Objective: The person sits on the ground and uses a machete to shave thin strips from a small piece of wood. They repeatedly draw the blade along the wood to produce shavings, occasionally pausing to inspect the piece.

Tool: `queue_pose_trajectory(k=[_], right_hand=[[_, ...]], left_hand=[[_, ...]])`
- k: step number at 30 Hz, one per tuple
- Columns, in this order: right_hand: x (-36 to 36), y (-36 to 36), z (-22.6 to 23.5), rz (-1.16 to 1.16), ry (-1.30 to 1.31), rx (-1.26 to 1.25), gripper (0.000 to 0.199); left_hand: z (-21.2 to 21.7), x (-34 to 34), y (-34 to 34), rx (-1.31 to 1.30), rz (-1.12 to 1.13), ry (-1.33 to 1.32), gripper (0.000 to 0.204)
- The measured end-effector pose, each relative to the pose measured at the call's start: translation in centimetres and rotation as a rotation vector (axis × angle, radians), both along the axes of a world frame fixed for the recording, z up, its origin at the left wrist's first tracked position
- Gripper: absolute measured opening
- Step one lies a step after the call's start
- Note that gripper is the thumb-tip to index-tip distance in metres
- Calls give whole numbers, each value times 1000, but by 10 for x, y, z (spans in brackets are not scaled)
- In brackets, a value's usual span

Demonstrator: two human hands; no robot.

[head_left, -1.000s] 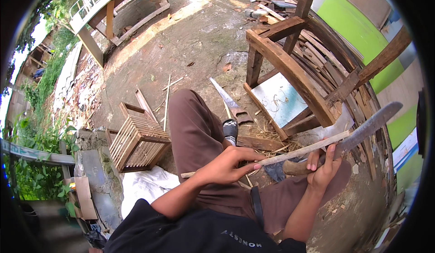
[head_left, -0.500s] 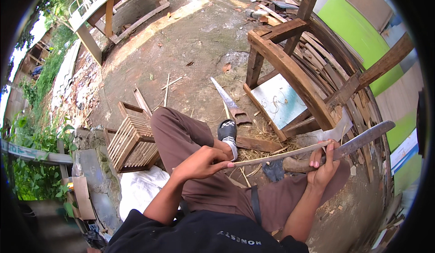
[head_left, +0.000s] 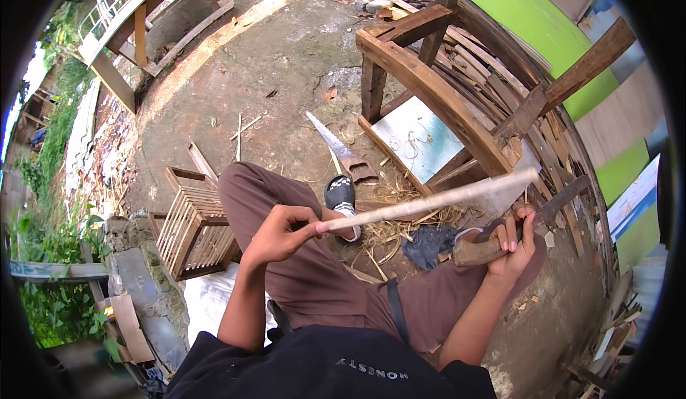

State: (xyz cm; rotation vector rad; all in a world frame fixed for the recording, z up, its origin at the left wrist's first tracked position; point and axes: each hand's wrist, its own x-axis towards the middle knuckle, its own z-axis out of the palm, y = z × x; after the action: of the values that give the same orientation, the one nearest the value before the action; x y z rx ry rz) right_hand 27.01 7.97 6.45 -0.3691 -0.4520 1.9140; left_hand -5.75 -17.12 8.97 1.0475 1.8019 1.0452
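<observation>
My left hand (head_left: 280, 236) pinches one end of a thin, pale wooden strip (head_left: 429, 202), its thumb and fingertips pressed together. The strip slants up to the right, and its far end stands free beyond the fingers of my right hand (head_left: 511, 247). That hand is closed round a machete, near where the wooden handle (head_left: 473, 253) meets the blade (head_left: 566, 200). The dark blade points up and right, apart from the strip. Both hands are above my crossed legs.
A handsaw (head_left: 343, 152) lies on the ground ahead, beside my sandalled foot (head_left: 341, 199). To the left stands a slatted wooden crate (head_left: 194, 231). A heavy wooden frame (head_left: 429, 92) rises at the right, before piled offcuts (head_left: 493, 77). Shavings and a dark plastic bag (head_left: 423, 247) lie between my legs.
The strip's far end has come up and away from my right hand and the blade. Its near end stays pinched in my left hand. The whole view has shifted slightly.
</observation>
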Motion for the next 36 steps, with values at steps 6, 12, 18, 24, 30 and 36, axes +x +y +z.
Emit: queue_pose_trajectory(k=[6,12,18,24,30,36], right_hand=[[12,9,-5,93,27,247,29],[-13,-15,6,-150,-442,304,48],[-26,-24,5,-118,-577,300,34],[-26,-19,2,-194,-617,257,28],[-25,-17,8,-219,-580,105,30],[-18,-15,6,-139,-547,100,31]], left_hand=[[9,5,6,91,163,-72,25],[-3,17,5,-95,-183,20,24],[-5,27,13,-127,-247,93,31],[-8,32,18,-83,-139,224,32],[-13,30,18,-27,-43,384,33],[-3,32,18,-3,-27,530,37]])
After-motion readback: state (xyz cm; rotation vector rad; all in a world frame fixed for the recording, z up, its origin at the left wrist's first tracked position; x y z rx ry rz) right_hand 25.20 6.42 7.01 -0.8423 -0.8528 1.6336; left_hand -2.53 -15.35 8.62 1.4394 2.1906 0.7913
